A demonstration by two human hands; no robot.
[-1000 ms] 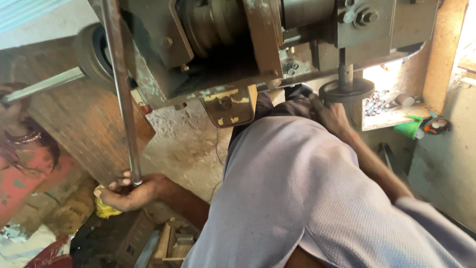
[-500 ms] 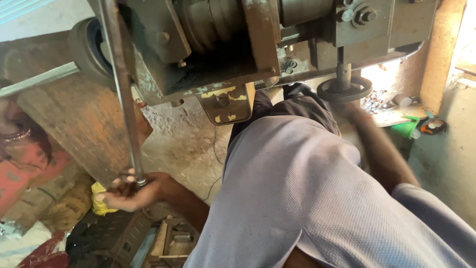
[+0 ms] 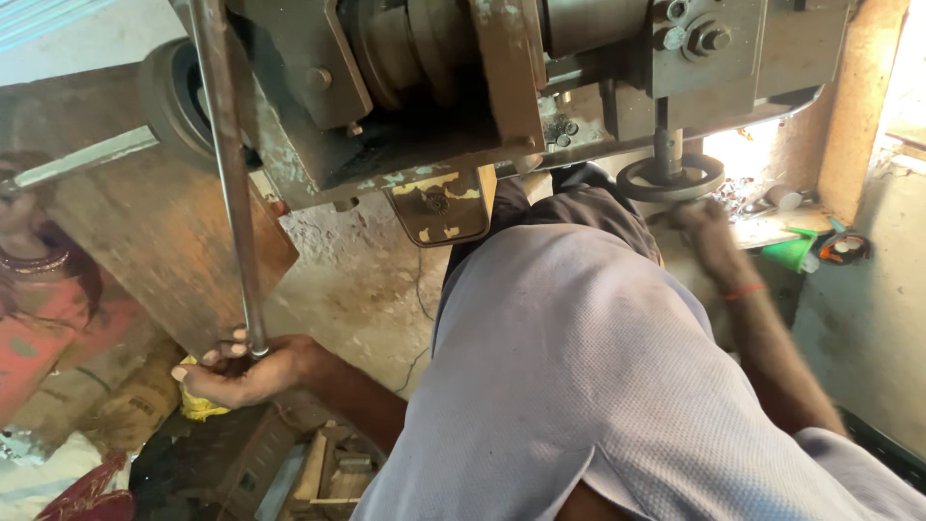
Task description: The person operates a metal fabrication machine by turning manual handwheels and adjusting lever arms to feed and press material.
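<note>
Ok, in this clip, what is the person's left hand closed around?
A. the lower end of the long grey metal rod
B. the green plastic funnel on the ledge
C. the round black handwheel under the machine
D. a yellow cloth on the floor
A: the left hand has its grip around the bottom end of the long grey metal rod hanging from the machine, while the right hand is up by the round black handwheel.

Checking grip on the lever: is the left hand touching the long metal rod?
Touching. The head view shows the left hand cupped under the lower end of the rod, fingers curled around it, with no gap visible.
</note>
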